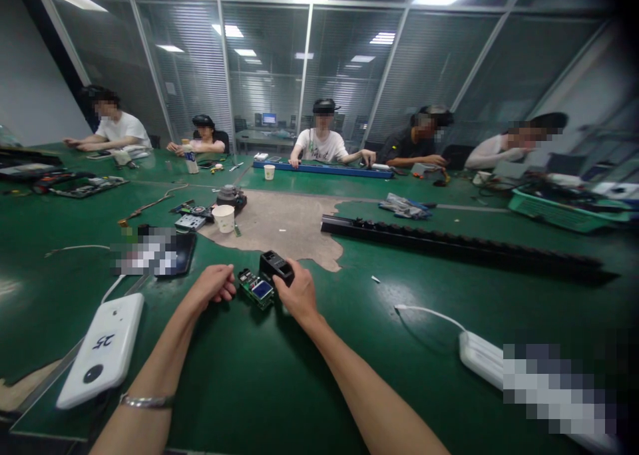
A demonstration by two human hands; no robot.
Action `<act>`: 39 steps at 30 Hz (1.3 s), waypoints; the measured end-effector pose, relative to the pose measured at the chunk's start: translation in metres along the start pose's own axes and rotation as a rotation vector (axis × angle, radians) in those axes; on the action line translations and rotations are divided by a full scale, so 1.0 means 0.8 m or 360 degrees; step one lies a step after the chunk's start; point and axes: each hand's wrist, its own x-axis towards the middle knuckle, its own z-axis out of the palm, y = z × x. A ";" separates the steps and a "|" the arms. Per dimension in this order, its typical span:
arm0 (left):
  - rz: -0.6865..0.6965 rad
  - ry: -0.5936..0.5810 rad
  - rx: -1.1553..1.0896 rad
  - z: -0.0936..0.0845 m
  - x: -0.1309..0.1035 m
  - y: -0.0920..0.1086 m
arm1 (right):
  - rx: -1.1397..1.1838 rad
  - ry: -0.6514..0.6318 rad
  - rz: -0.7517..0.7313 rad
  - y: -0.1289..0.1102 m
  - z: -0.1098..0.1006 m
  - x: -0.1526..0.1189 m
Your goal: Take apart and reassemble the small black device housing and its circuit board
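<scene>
My right hand is closed around a black plastic housing with openings in its top, held just above the green table. Left of and below the housing is a green circuit board with a small blue-grey screen; whether it touches the housing is hard to tell. My left hand is beside the board's left edge, its fingers curled together. Anything between those fingers is too small or hidden to make out.
Left lie a white device marked 25 and a dark tablet. Ahead stand a paper cup and loose parts. A long black strip, a white cabled device and a green basket are right. Several people sit across.
</scene>
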 end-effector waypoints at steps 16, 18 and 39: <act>0.0007 -0.0042 0.0008 -0.001 -0.003 0.002 | -0.0164 -0.0010 -0.0066 0.001 0.000 -0.002; -0.0005 -0.0040 0.0011 -0.001 -0.003 0.002 | -0.0088 -0.0011 -0.0053 0.000 -0.002 0.001; 0.0039 -0.0054 -0.0026 -0.003 0.000 -0.003 | -0.0017 -0.0141 -0.0453 -0.065 -0.022 -0.029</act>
